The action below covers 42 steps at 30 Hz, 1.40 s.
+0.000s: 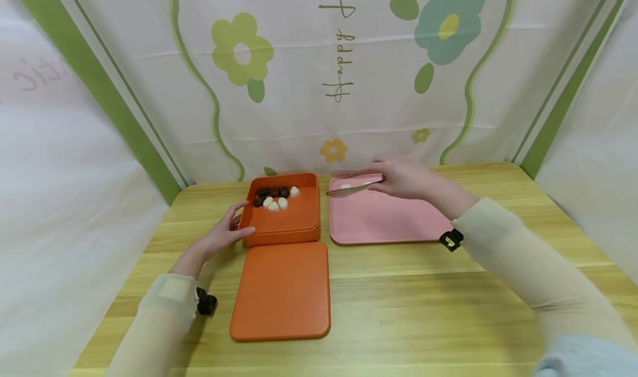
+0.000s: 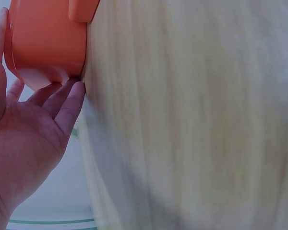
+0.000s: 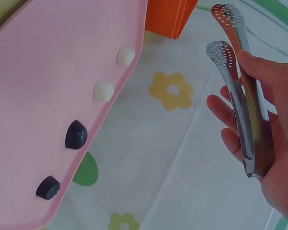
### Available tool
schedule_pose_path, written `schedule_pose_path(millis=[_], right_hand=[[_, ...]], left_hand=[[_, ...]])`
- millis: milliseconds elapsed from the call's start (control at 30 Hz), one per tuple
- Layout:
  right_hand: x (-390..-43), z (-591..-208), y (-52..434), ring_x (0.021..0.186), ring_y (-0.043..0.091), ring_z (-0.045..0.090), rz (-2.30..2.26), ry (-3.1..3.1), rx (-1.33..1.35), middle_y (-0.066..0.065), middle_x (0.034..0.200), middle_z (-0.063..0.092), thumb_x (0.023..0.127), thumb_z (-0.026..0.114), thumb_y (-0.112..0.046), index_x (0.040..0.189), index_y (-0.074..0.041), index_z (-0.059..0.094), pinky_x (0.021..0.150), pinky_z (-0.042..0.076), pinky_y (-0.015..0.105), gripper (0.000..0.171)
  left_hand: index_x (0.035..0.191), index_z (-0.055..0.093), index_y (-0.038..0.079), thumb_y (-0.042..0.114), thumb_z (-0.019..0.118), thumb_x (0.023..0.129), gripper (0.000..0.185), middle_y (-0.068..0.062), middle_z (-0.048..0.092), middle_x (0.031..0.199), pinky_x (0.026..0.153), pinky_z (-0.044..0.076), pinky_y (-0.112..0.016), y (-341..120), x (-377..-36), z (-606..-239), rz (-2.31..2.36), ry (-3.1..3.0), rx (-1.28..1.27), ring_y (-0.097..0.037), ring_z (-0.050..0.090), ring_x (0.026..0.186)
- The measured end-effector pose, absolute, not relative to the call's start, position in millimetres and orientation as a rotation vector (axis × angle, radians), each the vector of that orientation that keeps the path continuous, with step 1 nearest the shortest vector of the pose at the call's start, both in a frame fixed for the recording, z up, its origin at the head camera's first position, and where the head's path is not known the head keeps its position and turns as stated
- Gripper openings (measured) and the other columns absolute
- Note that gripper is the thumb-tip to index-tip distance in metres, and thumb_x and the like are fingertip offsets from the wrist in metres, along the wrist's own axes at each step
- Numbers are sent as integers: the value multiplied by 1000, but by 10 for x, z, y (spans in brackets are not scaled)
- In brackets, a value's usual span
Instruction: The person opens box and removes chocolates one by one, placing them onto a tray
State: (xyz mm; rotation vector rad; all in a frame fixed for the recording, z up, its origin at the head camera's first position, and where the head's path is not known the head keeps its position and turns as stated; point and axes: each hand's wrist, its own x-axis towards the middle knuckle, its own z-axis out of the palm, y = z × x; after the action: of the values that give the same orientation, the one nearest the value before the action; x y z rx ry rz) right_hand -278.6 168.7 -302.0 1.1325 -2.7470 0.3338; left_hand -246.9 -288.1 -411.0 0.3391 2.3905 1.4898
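Right hand (image 1: pixel 406 176) gripped perforated steel tongs (image 3: pixel 240 96), tips apart, empty, long axis toward 9 o'clock. Dark and white pebble-shaped pieces (image 3: pixel 76 134) lay on flat pink tray (image 1: pixel 384 216), just below tips. Left hand (image 1: pixel 225 234), fingers relaxed, steadied orange square box (image 1: pixel 284 216) at 9 o'clock edge.

a right hand (image 3: pixel 273 158) fills the right edge of the view, its fingers curled around a pair of shiny steel tongs (image 3: pixel 242 103) with perforated, spoon-shaped tips. the tips point up and stand slightly apart, holding nothing. to the left lies a flat pink plastic tray (image 3: pixel 43 91), tilted in the view. along its edge sit two small white pieces (image 3: pixel 114 73) and, lower down, two small dark rounded pieces (image 3: pixel 62 160). an orange box corner (image 3: pixel 170 17) shows at the top, just beyond the tray. behind everything hangs a white cloth printed with flowers (image 3: pixel 173 90).
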Motion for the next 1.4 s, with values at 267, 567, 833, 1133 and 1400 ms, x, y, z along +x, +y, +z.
schedule_pose_path(millis=[267, 567, 833, 1133, 1400], right_hand=[[-2905, -3054, 1342, 72, 16, 55, 335, -2685, 1260, 1, 97, 61, 88, 73, -24, 123, -14, 68, 64, 46, 37, 37], [-3092, -3177, 903, 100, 23, 62, 430, -2775, 1313, 7, 125, 62, 90, 71, -22, 128, -12, 65, 82, 50, 40, 39], [-3214, -3300, 610, 104, 22, 61, 234, -2835, 1250, 3, 125, 63, 90, 71, -32, 129, -16, 65, 87, 48, 41, 42], [-3281, -3409, 362, 112, 20, 59, 125, -2923, 1196, 1, 127, 63, 91, 69, -31, 131, -19, 64, 87, 48, 39, 42], [-3295, -3466, 212, 117, 22, 55, 167, -2974, 1186, 2, 127, 62, 91, 70, -29, 131, -17, 63, 94, 44, 42, 42]], left_hand=[[155, 9, 16, 19, 59, 99, 75, -30, 20, 154, 110, 17, -60, -2880, -2470, -4105, 1478, 2405, 317, -42, 18, 142], [155, 8, 17, 19, 60, 99, 76, -31, 19, 153, 109, 19, -59, -2888, -2476, -4107, 1490, 2391, 324, -44, 20, 141], [155, 8, 18, 23, 62, 98, 79, -31, 19, 154, 109, 20, -59, -2895, -2481, -4107, 1482, 2390, 333, -44, 20, 141], [155, 9, 18, 26, 63, 97, 80, -30, 22, 153, 109, 22, -58, -2898, -2517, -4150, 1472, 2402, 318, -43, 26, 139], [155, 8, 18, 19, 60, 99, 76, -30, 20, 154, 109, 21, -59, -2896, -2514, -4134, 1487, 2395, 329, -44, 25, 139]])
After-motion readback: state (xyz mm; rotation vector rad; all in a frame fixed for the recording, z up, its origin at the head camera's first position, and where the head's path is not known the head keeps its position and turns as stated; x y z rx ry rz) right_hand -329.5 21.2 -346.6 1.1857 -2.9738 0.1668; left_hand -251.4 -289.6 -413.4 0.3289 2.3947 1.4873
